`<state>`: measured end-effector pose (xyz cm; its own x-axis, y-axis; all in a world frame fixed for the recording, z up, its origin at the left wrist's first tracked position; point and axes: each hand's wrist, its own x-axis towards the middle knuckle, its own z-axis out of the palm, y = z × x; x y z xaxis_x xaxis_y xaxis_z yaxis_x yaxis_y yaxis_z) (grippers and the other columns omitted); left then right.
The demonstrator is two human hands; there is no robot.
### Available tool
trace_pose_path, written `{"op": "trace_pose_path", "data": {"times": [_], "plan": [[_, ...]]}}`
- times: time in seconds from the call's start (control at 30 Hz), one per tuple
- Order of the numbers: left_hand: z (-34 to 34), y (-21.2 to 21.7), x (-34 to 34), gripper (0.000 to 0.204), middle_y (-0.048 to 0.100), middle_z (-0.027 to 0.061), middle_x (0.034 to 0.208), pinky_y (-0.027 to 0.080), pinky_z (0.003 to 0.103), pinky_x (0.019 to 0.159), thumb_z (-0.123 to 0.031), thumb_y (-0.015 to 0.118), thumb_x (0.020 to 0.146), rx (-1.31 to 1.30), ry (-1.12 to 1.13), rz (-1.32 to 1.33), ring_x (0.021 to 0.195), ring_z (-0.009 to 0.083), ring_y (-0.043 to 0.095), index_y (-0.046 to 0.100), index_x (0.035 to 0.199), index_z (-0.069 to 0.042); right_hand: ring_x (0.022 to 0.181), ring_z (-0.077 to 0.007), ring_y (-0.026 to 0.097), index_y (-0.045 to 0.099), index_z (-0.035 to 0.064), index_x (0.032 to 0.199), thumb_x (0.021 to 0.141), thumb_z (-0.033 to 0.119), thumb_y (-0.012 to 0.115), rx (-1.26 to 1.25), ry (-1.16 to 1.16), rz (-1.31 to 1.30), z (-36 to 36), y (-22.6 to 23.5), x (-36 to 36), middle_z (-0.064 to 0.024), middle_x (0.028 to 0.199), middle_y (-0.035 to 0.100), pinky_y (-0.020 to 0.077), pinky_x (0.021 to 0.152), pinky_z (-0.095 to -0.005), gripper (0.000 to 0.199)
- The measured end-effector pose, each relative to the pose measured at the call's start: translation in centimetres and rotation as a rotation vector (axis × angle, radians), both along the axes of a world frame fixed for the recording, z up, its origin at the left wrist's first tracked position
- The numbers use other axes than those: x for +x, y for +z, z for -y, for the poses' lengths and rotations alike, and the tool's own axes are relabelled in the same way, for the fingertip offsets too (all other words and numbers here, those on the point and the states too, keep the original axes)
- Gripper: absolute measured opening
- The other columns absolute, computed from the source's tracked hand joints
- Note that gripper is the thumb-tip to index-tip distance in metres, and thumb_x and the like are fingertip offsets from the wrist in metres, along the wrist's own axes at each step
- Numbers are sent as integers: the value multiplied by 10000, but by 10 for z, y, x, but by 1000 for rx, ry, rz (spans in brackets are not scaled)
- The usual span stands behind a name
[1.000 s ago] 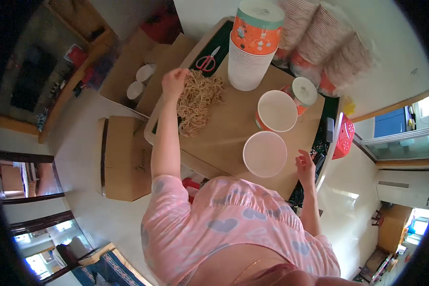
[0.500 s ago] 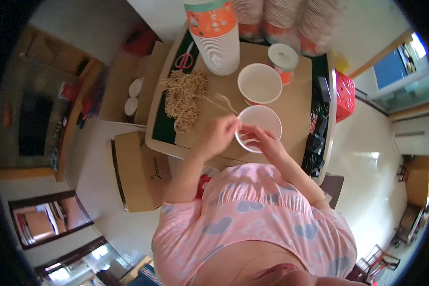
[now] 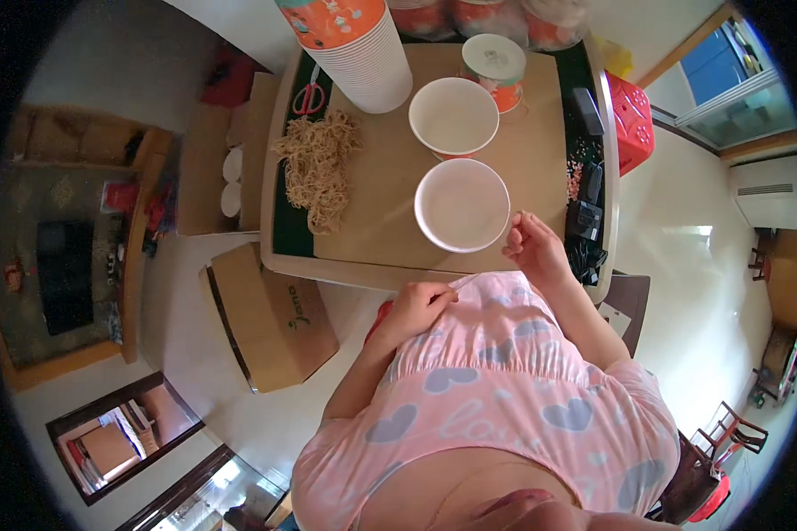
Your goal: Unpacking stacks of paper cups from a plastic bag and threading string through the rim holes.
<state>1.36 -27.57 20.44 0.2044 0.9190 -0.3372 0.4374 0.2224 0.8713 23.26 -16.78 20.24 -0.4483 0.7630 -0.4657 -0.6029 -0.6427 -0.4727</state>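
Left hand (image 3: 419,305) hangs just off the table's (image 3: 363,248) near edge, fingers curled, pinching a thin rubber band (image 3: 463,281). Right hand (image 3: 531,248) hovers beside the nearer white paper bowl (image 3: 462,205), fingertips pressed together; whether it holds the band I cannot tell.

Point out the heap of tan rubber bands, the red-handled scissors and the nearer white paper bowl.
heap of tan rubber bands (image 3: 317,168), head view, middle of the heap.
red-handled scissors (image 3: 309,97), head view, handle loops.
nearer white paper bowl (image 3: 462,205), head view, inside bottom.
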Motion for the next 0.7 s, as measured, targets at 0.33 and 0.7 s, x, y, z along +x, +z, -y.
{"op": "trace_pose_path", "data": {"times": [0.33,0.7], "plan": [[0,-26,-13,198,622,173,769,477,377,661,-212,564,796,1,-110,-105,725,325,610,656,835,-41,506,-74,339,504,59,914,941,205,441,50,-315,31,-23,-9,60,26,587,382,293,475,-201,161],[1,-54,-57,195,659,114,764,474,316,652,-229,590,808,-160,-3,-332,696,187,622,676,816,-54,695,-258,605,579,-16,764,825,129,500,751,571,1323,-29,-32,100,-137,720,620,468,642,-338,177]]}}
